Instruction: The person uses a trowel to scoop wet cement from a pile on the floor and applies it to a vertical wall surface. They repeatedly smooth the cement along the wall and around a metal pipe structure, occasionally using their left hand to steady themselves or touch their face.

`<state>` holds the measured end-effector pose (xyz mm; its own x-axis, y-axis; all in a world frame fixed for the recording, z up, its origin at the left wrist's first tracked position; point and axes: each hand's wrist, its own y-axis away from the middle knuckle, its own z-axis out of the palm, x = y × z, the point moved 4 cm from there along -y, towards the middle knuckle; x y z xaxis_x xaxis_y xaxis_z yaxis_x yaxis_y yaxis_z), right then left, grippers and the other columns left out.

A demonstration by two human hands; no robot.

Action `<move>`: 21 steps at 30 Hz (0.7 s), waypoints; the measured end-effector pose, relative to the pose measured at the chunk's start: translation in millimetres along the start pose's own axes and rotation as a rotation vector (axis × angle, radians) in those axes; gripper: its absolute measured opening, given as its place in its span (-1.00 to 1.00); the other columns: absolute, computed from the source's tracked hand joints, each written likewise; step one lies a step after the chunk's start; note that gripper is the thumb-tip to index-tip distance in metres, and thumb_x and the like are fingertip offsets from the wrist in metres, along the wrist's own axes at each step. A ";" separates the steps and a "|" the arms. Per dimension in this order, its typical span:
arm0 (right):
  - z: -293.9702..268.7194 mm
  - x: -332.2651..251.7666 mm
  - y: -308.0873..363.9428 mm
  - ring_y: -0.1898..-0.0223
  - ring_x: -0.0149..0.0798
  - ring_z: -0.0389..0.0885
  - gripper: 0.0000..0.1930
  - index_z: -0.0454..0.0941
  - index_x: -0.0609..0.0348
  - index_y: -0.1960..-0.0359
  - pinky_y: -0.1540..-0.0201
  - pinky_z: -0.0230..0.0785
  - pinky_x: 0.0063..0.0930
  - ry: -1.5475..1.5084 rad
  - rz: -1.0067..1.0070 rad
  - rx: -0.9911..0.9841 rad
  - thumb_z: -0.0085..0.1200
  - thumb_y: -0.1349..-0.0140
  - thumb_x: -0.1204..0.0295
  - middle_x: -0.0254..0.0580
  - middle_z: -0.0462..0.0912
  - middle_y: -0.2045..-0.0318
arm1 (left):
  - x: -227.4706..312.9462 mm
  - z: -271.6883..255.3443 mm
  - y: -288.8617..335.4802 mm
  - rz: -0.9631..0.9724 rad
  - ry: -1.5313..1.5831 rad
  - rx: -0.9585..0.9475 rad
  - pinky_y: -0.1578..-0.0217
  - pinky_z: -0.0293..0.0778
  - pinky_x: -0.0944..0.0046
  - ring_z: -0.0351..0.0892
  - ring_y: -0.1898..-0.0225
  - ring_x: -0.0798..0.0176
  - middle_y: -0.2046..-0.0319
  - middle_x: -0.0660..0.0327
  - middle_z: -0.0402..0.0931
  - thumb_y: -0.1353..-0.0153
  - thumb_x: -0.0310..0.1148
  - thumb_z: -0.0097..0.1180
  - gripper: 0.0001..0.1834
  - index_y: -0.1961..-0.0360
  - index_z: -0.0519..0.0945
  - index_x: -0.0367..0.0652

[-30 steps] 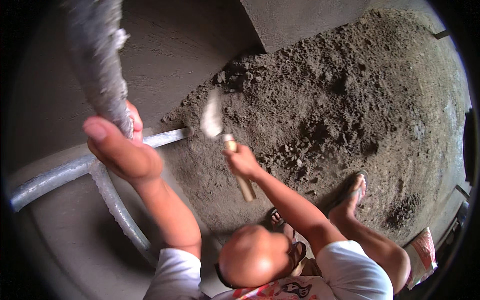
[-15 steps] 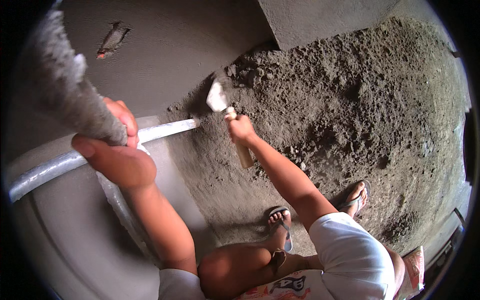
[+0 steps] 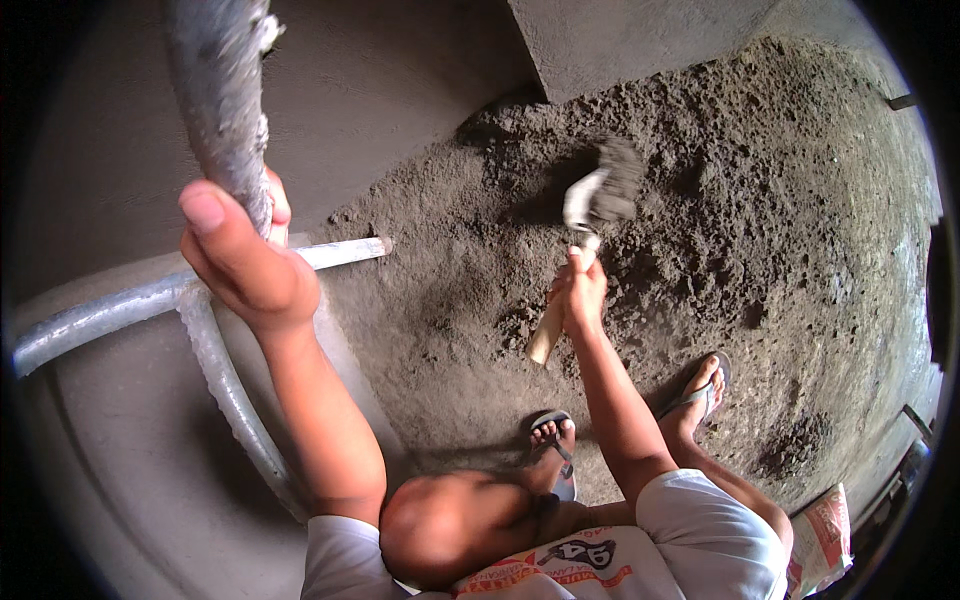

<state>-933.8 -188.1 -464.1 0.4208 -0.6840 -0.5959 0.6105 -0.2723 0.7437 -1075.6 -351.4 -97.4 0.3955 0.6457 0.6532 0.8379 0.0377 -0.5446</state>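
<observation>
My left hand (image 3: 262, 280) is wrapped round a thick round pole (image 3: 215, 75) crusted with grey mortar, which rises toward the top of the view. In my right hand (image 3: 580, 295) is a trowel (image 3: 583, 200), gripped by its pale wooden handle, whose butt end sticks out below the fist. Dark, crumbly mortar mix (image 3: 618, 182) shows at the blade, somewhat blurred. Blade and hand are over a wide spread of loose grey-brown mix (image 3: 720, 210) on the floor.
Pale pipes (image 3: 100, 312), one crossing and one curving down, lie beside my left forearm. Smooth grey cement (image 3: 390, 80) lies beyond the loose mix, with a lighter slab (image 3: 640, 45) at its right. My sandalled feet (image 3: 552, 445) stand below; a printed sack (image 3: 820, 540) is at lower right.
My right hand has swung the trowel to the right, and dark mix now shows at its blade. The pole in my left hand appears more upright and further right.
</observation>
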 end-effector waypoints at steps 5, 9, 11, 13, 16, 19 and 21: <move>11.2 2.1 28.6 0.40 -0.33 0.56 -0.56 0.17 -0.01 -0.12 0.39 0.65 -0.31 0.101 -0.029 -0.156 0.02 -0.25 0.55 -0.20 0.51 0.29 | -2.3 -4.3 3.0 0.005 0.030 -0.022 0.60 -0.05 0.42 0.13 0.62 0.49 0.65 0.33 0.26 -0.38 0.27 -0.40 -0.32 0.53 0.36 -0.14; 88.5 25.4 40.9 0.67 -0.47 0.31 -0.82 0.32 0.14 0.22 0.68 0.34 -0.48 0.146 0.370 -0.604 0.09 -0.30 0.44 -0.41 0.37 0.59 | 3.0 -9.4 0.2 0.080 -0.003 -0.058 0.59 0.00 0.37 0.18 0.64 0.46 0.68 0.35 0.29 -0.40 0.21 -0.32 -0.32 0.57 0.42 -0.18; 107.1 51.4 24.3 0.69 -0.41 0.30 -0.85 0.35 0.18 0.32 0.71 0.31 -0.41 0.066 0.508 -0.487 0.11 -0.21 0.53 -0.37 0.33 0.61 | 9.1 -2.9 -2.9 0.109 0.008 -0.027 0.61 0.12 0.24 0.29 0.68 0.32 0.76 0.25 0.27 -0.37 0.10 -0.15 -0.36 0.66 0.37 -0.23; 103.0 68.2 4.6 0.70 -0.37 0.33 -0.88 0.38 0.21 0.39 0.71 0.32 -0.35 0.140 0.469 -0.418 0.10 -0.15 0.57 -0.31 0.37 0.64 | 9.3 2.3 -2.4 0.083 0.049 -0.067 0.61 0.15 0.23 0.31 0.67 0.31 0.76 0.25 0.28 -0.39 0.06 -0.15 -0.40 0.63 0.39 -0.23; 79.6 65.7 -20.3 0.72 -0.27 0.39 -0.89 0.41 0.22 0.46 0.71 0.34 -0.23 0.383 0.321 -0.358 0.12 -0.10 0.56 -0.24 0.41 0.67 | 10.2 -1.8 -5.1 0.123 0.080 -0.135 0.61 0.13 0.26 0.24 0.67 0.36 0.76 0.28 0.21 -0.41 0.06 -0.16 -0.40 0.63 0.36 -0.22; 79.5 39.4 -25.4 0.76 -0.22 0.41 -0.90 0.45 0.25 0.49 0.73 0.31 -0.21 0.499 0.342 -0.412 0.14 -0.08 0.58 -0.19 0.43 0.69 | 11.2 -11.6 -4.4 0.120 0.026 -0.144 0.62 0.12 0.27 0.23 0.67 0.38 0.76 0.28 0.18 -0.42 0.06 -0.15 -0.40 0.63 0.35 -0.21; 69.6 29.6 -30.6 0.76 -0.23 0.43 -0.88 0.49 0.26 0.54 0.73 0.31 -0.23 0.528 0.363 -0.421 0.18 -0.06 0.56 -0.20 0.44 0.72 | 11.5 -10.4 -2.6 0.124 0.055 -0.152 0.63 0.11 0.27 0.20 0.68 0.39 0.77 0.27 0.15 -0.42 0.05 -0.13 -0.41 0.63 0.32 -0.20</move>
<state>-986.8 -247.2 -483.4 0.8438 -0.2384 -0.4809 0.5326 0.2607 0.8052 -1069.3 -352.0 -83.0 0.5153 0.5957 0.6162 0.8272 -0.1575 -0.5394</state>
